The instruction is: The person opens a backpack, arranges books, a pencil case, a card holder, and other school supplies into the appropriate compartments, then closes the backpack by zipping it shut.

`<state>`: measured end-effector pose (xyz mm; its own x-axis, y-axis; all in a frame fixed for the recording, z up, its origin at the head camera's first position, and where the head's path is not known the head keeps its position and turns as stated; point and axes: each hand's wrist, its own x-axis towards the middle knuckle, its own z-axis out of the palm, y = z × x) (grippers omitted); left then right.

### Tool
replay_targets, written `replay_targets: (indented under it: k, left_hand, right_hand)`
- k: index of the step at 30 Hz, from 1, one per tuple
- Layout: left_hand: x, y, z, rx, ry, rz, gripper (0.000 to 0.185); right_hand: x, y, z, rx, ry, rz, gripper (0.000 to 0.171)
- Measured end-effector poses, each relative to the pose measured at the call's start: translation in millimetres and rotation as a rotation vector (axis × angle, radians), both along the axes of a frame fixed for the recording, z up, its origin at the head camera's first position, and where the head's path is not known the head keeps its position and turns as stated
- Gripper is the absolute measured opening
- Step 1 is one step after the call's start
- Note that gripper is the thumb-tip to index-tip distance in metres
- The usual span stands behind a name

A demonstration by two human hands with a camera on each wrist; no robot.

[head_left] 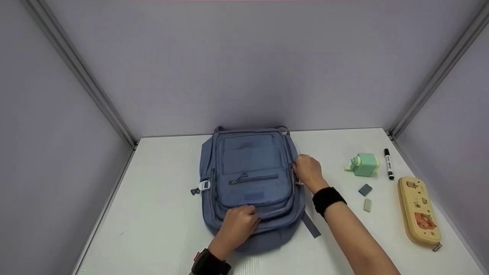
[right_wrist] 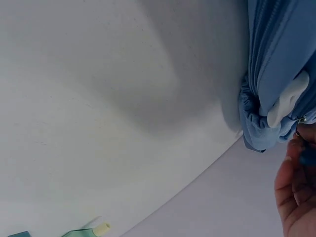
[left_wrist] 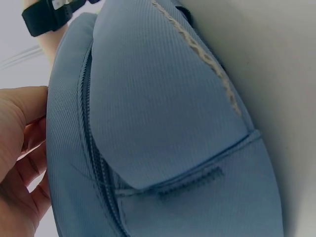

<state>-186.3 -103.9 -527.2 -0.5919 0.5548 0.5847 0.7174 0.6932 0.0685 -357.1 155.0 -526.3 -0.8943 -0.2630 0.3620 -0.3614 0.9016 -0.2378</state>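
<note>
- A blue backpack (head_left: pixel 250 183) of ribbed woven fabric lies flat at the middle of the white desk (head_left: pixel 160 221), its zipped front pocket facing up.
- The left hand (head_left: pixel 237 225) rests at its 6 o'clock edge, fingers curled over the lower seam.
- The right hand (head_left: pixel 307 172) sits at 3 o'clock, fingers pinching something small at the side zipper.
- Further toward 3 o'clock lie a mint sharpener (head_left: pixel 363 165), a black marker (head_left: pixel 389 164), two erasers (head_left: pixel 365 190) and a yellow oblong pencil case (head_left: pixel 418 211).
- Smooth lilac walls (head_left: pixel 244 65) enclose the desk.
</note>
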Motion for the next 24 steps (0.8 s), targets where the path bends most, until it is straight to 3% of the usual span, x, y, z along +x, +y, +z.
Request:
replay_targets:
  k: [3, 6, 11, 14, 16, 19, 24]
  left_hand:
    - [0.4, -0.3, -1.0, -0.01, 0.004, 0.012, 0.014]
    - [1.2, -0.7, -0.4, -0.017, -0.005, 0.028, 0.011]
    - [1.7, -1.8, 1.4, -0.036, -0.036, 0.047, 0.008]
    - [1.6, -3.0, 1.4, -0.045, -0.037, 0.054, 0.009]
    - [1.3, -3.8, 1.0, -0.045, -0.03, 0.059, 0.009]
    - [1.3, -5.4, 0.2, -0.032, -0.022, 0.064, 0.007]
    - [1.5, -10.5, -2.1, 0.003, -0.035, 0.084, 0.007]
  right_hand:
    - [4.1, -1.4, 1.6, -0.001, 0.033, 0.074, 0.01]
    - [16.8, -7.3, 9.6, -0.032, 0.04, 0.207, 0.019]
    - [59.1, -23.6, 30.3, -0.108, -0.148, 0.459, 0.041]
    - [85.5, -34.4, 38.8, -0.074, -0.229, 0.592, 0.049]
    - [98.7, -41.2, 40.6, -0.024, -0.226, 0.654, 0.05]
    - [111.3, -48.3, 35.8, 0.082, -0.148, 0.666, 0.047]
    - [120.9, -53.3, 15.9, 0.251, 0.016, 0.55, 0.045]
